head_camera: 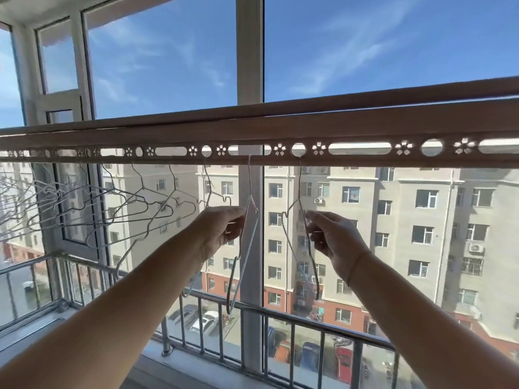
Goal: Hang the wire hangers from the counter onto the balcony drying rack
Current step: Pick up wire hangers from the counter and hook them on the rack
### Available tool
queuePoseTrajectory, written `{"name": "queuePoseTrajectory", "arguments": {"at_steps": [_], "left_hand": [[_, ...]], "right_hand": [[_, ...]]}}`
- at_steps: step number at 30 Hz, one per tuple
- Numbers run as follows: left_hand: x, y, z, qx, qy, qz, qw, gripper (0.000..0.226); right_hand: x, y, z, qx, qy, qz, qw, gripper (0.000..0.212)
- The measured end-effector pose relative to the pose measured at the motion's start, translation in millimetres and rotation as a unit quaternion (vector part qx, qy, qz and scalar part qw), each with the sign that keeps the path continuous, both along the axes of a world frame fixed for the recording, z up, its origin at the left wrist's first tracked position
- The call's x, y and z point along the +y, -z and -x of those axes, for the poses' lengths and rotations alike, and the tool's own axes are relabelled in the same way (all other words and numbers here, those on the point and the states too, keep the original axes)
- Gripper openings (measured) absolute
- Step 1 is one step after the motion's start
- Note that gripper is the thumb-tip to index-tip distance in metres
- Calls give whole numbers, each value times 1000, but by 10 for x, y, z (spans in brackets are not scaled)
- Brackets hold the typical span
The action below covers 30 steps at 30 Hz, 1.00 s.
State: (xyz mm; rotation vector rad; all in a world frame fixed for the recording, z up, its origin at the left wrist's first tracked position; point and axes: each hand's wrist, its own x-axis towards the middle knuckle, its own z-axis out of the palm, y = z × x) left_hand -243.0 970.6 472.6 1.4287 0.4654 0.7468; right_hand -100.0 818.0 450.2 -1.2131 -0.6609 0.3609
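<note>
Across the upper middle of the head view runs the drying rack (252,130), a long horizontal bar whose lower strip is pierced with round holes, slots and flower cut-outs. Both arms reach up towards it from the lower corners.

- The left hand (222,234) is clenched around the shoulder wire of the centre hanger (249,181). The hook of this hanger sits at the rack's lower edge, in front of the white window post (249,51). It is seen almost edge-on, and its frame hangs down to the balcony railing (280,313).
- The right hand (334,240) pinches the upper wire of the right hanger (299,186) between thumb and fingertips. The hook of this hanger is caught in a round hole of the strip. A thin band (356,265) circles the wrist.
- The two held hangers are near each other but apart.
- Another hanger (207,186) is hooked into a round hole just left of the centre one. Its lower part passes behind the left hand, and whether that hand also holds it cannot be told.
- Further left, a cluster of hung hangers (142,187) dangles from the strip at overlapping angles.

Beyond the glass are blue sky, a pale apartment block (365,220) with a red base, and parked cars (202,318) in the street below.
</note>
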Motion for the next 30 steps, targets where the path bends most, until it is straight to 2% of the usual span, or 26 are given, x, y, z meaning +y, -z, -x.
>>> {"name": "queuePoseTrajectory", "arguments": {"at_steps": [7, 13, 17, 22, 30], "left_hand": [[-74, 469, 413, 45, 27, -49, 997, 15], [-313, 1166, 756, 114, 51, -83, 989, 18], [-571, 1700, 920, 165, 82, -101, 978, 24], [-1068, 2200, 1048, 215, 173, -115, 954, 25], [-2048, 2477, 757, 217, 305, -137, 917, 32]], "right_hand": [[-237, 377, 58, 29, 55, 28, 998, 9], [-521, 887, 350, 31, 53, 68, 996, 6], [-787, 1261, 567, -2, 75, 105, 992, 28], [-1276, 1674, 819, -38, 118, 158, 980, 42], [-2448, 2177, 870, -6, 231, 219, 948, 41]]}}
